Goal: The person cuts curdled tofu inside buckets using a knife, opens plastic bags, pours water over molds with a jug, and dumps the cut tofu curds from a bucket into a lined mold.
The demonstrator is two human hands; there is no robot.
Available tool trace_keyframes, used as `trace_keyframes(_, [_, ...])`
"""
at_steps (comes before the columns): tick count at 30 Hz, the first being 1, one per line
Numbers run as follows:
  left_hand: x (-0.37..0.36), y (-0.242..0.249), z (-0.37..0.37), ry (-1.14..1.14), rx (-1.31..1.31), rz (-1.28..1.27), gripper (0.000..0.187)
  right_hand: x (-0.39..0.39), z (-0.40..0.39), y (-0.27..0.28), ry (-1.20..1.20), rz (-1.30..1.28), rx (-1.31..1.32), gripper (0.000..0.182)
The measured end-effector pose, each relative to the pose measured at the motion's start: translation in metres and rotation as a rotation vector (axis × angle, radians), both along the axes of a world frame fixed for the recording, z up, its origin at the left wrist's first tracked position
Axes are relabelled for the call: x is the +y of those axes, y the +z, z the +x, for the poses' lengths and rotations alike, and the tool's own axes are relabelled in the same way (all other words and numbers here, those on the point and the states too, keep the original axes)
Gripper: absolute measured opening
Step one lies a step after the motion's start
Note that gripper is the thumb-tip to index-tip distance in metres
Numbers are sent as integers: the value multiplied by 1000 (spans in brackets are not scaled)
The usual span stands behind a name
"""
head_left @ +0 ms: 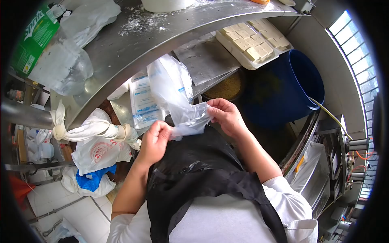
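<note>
A thin clear plastic bag [184,111] is stretched between my two hands in front of the black apron [194,158]. My left hand [157,137] pinches one corner of its edge, thumb against fingers. The opposite corner is pinched by my right hand [223,114], a little higher and further right. The bag's far part bunches up whitish and reaches toward the steel table's edge. Just beyond my left hand lies a flat packet of bags with blue print [144,101], partly covered by the plastic.
A steel table [178,26] dusted with white powder curves across the front, with a cut plastic bottle [60,60] on its left. Trays of white cut blocks [247,42] sit beneath at the right, near a blue barrel [306,77]. Knotted white cloth [95,131] hangs at left.
</note>
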State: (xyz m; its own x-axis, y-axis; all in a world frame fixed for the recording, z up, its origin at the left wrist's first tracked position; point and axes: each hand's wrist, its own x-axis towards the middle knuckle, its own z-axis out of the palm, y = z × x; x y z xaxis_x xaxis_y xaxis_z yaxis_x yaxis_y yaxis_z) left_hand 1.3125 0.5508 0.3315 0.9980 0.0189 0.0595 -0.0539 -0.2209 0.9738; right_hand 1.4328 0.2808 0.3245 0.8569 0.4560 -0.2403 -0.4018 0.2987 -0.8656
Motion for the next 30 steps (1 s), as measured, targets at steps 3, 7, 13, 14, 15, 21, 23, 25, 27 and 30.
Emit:
trace_keyframes(3, [14, -24, 1, 27, 165, 45, 11, -9, -7, 1, 30, -297, -156, 24])
trace_keyframes(7, [-4, 13, 7, 214, -240, 449, 19, -7, -19, -1, -20, -576, -352, 26])
trace_keyframes(13, [-47, 52, 27, -163, -461, 662, 22, 8, -28, 22, 82, -667, -437, 26])
trace_keyframes(14, [-45, 40, 31, -270, -277, 713, 18, 9, -28, 20, 72, -633, -490, 25])
trace_keyframes(15, [-44, 26, 34, -375, -91, 759, 15, 10, -30, 23, 68, -633, -493, 25])
trace_keyframes(21, [-34, 16, 30, 77, -61, 546, 11, -5, -32, 13, -167, -599, -892, 16])
trace_keyframes(23, [-34, 5, 28, 5, 135, 201, 11, -6, -38, 9, 37, -601, -893, 22])
trace_keyframes(25, [-41, -5, 28, -57, 193, -27, 12, 1, -49, 20, 147, -594, -787, 32])
trace_keyframes(27, [-45, -4, 26, -142, 266, -146, 23, 4, -50, 13, 225, -530, -797, 36])
trace_keyframes(30, [-36, -3, 26, -109, 296, -213, 27, 4, -47, 7, 232, -546, -735, 22])
